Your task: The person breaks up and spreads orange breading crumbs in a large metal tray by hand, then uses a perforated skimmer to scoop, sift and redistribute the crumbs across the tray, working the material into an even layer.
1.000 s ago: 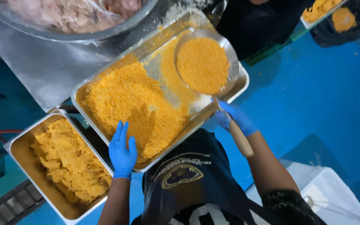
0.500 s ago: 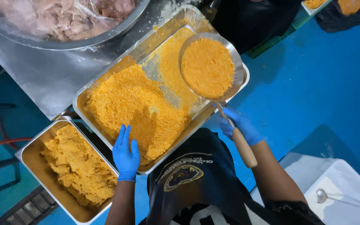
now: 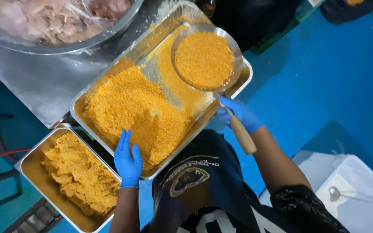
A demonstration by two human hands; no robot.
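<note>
R hand (image 3: pixel 240 113) grips sieve (image 3: pixel 206 58).

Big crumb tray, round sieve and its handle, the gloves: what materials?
Tray: likely stainless steel, dull grey sheen with a rolled rim. Sieve: metal too, same shiny rim; its handle looks like pale bare wood. Gloves on left hand and right hand: thin blue nitrile or latex, hard to tell which.

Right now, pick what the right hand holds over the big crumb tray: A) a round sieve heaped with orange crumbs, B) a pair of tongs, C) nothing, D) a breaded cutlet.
A: the right hand grips the wooden handle of a round sieve full of orange crumbs, above the crumb tray.
</note>
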